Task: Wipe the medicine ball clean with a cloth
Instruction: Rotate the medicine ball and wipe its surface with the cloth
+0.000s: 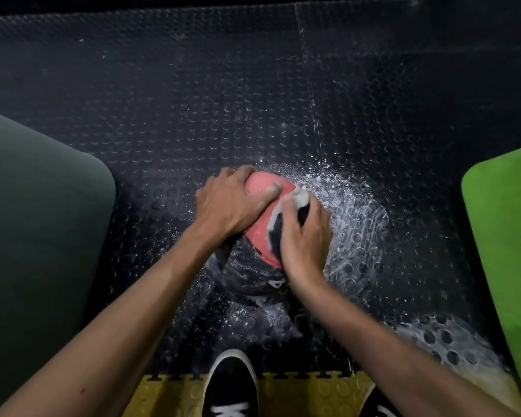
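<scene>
Gripping cloth point(286, 224), right hand point(306, 236) on medicine ball point(260, 227) marked "4"

Dark studded rubber floor point(193, 100); yellow edging point(298, 392).

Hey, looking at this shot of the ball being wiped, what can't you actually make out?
Head view only:
- Medicine ball: its underside and much of its top, covered by the left hand and right hand.
- Cloth: motion-blurred, mostly under the right hand.
- Ball's white marking: partly hidden by the right wrist, unreadable.
- Shoe: cut off by the bottom edge.
</scene>
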